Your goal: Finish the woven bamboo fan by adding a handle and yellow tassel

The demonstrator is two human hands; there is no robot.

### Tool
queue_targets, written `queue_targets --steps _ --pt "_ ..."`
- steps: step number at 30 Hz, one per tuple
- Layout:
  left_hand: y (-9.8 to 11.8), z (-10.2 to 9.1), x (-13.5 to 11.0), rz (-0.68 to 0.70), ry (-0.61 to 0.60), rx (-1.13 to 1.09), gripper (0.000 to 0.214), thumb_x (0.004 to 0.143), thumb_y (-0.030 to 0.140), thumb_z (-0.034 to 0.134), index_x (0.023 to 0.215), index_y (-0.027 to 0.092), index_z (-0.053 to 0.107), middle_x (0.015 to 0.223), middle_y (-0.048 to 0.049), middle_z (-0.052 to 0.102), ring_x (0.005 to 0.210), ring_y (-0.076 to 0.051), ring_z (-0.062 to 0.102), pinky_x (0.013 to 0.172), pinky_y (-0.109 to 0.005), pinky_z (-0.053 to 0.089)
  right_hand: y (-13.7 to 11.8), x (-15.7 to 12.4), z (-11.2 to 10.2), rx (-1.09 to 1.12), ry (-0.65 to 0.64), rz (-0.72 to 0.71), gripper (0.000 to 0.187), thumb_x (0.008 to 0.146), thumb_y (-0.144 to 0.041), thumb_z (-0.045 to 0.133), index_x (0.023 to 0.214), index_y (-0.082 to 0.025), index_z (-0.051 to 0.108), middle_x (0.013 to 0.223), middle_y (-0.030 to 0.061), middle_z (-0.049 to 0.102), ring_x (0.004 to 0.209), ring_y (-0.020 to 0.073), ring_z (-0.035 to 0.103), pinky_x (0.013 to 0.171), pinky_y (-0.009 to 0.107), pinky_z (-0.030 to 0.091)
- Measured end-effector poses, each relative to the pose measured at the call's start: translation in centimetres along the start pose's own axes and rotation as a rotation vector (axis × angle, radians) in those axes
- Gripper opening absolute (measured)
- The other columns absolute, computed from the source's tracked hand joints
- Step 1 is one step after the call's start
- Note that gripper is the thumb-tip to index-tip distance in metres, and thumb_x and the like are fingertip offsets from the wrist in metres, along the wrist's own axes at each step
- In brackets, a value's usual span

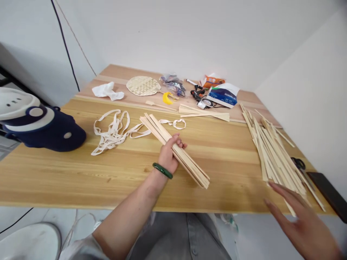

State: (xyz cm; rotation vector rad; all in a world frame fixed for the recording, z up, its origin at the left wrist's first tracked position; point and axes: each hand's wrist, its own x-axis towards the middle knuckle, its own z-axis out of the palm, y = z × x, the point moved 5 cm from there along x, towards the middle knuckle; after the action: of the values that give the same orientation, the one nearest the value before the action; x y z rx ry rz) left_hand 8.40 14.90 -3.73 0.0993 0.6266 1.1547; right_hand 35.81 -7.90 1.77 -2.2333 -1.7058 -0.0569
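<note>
A bundle of thin, flat wooden strips lies across my left hand, whose fingers are wrapped round its middle above the table. A green bangle circles that wrist. Low on the right, my right hand is slightly blurred, its thumb and fingers apart with nothing between them. Just beyond its fingertips a loose heap of similar wooden strips spreads over the table's right side. A tangled white fabric ribbon rests left of the bundle, with one end passing behind it.
On the wooden table stand a navy and white shoe-like object at left and a black phone at right. Toward the back are a woven fan, yellow tape-like crescent, glue gun, blue box and scissors.
</note>
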Motion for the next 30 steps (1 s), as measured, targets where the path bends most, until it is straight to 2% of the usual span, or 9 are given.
queue_targets --steps 3,7,11,14,16,19,21,26,30 --pt "-0.3 0.0 -0.1 0.008 0.018 0.014 0.002 0.078 0.010 0.062 0.080 0.012 0.062 0.057 0.0052 0.050 0.055 -0.007 0.049 0.073 -0.026 0.052 -7.6 4.3 2.5 0.145 -0.151 -0.015 0.049 0.088 -0.054 0.052 0.131 -0.030 0.052 0.133 0.0074 0.060 0.121 0.0285 0.057 0.100 0.047 0.048" --pt "-0.5 0.1 -0.4 0.029 0.018 0.028 0.010 0.075 0.013 0.069 0.074 0.014 0.060 0.058 0.0054 0.051 0.056 -0.008 0.050 0.074 -0.026 0.052 -17.6 7.9 6.5 0.163 -0.403 -0.123 0.073 0.073 -0.041 0.070 0.136 -0.014 0.045 0.141 0.0174 0.051 0.129 0.0331 0.049 0.105 0.046 0.043" --pt "-0.6 0.3 -0.7 0.034 0.007 0.031 0.027 0.070 0.025 0.078 0.065 0.017 0.053 0.056 0.0058 0.050 0.059 -0.009 0.055 0.072 -0.023 0.051 -21.3 9.4 9.1 0.175 -0.558 -0.084 0.043 0.082 -0.020 0.057 0.124 -0.016 0.052 0.114 0.0138 0.068 0.100 0.0284 0.067 0.080 0.037 0.051" --pt "-0.3 0.3 -0.8 0.096 0.027 0.048 0.027 0.067 0.029 0.082 0.074 0.017 0.059 0.057 0.0062 0.054 0.061 -0.010 0.057 0.079 -0.026 0.052 -21.2 10.5 10.4 0.216 -0.583 -0.100 0.036 0.084 -0.020 0.054 0.120 -0.018 0.053 0.102 0.0095 0.073 0.088 0.0267 0.071 0.069 0.032 0.049" --pt "-0.2 0.3 -0.8 0.124 0.023 0.086 0.032 0.067 0.032 0.083 0.089 0.017 0.065 0.072 0.0019 0.066 0.074 -0.013 0.064 0.086 -0.030 0.051 -20.1 11.8 11.1 0.189 -0.545 -0.141 0.029 0.085 -0.026 0.056 0.114 -0.020 0.056 0.098 0.0069 0.074 0.084 0.0245 0.071 0.065 0.029 0.047" --pt "-0.6 0.4 -0.6 0.098 -0.030 0.173 0.047 0.067 0.035 0.084 0.107 0.018 0.066 0.107 -0.0075 0.072 0.105 -0.021 0.064 0.098 -0.034 0.046 -17.2 15.1 11.3 0.029 -0.434 -0.252 0.028 0.087 -0.029 0.056 0.114 -0.021 0.058 0.100 0.0057 0.075 0.086 0.0213 0.071 0.069 0.027 0.048" --pt "-1.3 0.1 -0.5 0.024 -0.042 0.220 0.049 0.067 0.034 0.084 0.110 0.017 0.067 0.116 -0.0101 0.070 0.111 -0.022 0.063 0.102 -0.035 0.044 -14.4 18.2 11.1 -0.064 -0.394 -0.286 0.030 0.086 -0.026 0.058 0.115 -0.020 0.059 0.103 0.0074 0.075 0.089 0.0224 0.071 0.073 0.028 0.049" --pt "-2.5 -0.6 -0.4 -0.149 -0.009 0.311 0.046 0.064 0.030 0.086 0.104 0.013 0.070 0.097 -0.0104 0.073 0.082 -0.018 0.068 0.084 -0.033 0.053 -7.7 26.1 10.1 -0.235 -0.334 -0.275 0.030 0.085 -0.025 0.061 0.115 -0.021 0.062 0.115 0.0106 0.072 0.101 0.0286 0.068 0.080 0.033 0.048" --pt "-2.3 -0.7 -0.3 -0.158 0.005 0.356 0.040 0.061 0.028 0.086 0.095 0.013 0.073 0.081 -0.0057 0.070 0.070 -0.015 0.064 0.071 -0.028 0.054 -5.3 30.0 10.5 -0.319 -0.317 -0.271 0.036 0.085 -0.029 0.062 0.120 -0.021 0.061 0.114 0.0114 0.072 0.102 0.0298 0.067 0.081 0.034 0.048"
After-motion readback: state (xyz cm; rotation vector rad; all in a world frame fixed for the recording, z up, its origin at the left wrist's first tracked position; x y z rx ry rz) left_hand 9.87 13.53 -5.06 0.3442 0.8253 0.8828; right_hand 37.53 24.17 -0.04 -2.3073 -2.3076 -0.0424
